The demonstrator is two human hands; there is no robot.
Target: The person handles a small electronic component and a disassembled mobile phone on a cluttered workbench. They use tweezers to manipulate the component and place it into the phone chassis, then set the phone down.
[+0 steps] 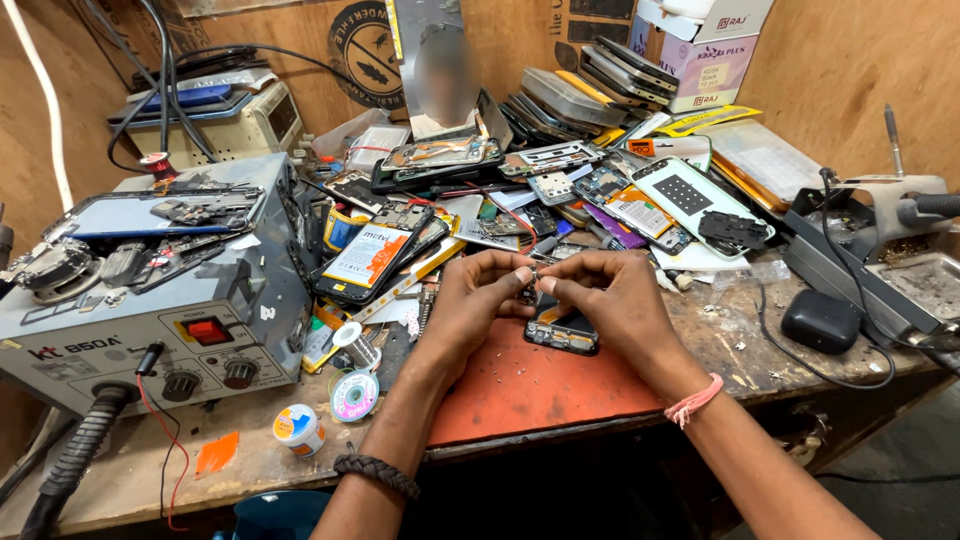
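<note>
Cluttered workbench (150, 470), phone parts piled across top | left hand (475, 300) and right hand (610, 295) together at frame centre, fingertips pinching one small metal part (534, 275) | opened phone (562, 330) directly below on red mat (530, 385)

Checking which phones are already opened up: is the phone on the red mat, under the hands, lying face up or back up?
Cannot tell: the phone lies flat on the red mat, half hidden under the right hand.
</note>
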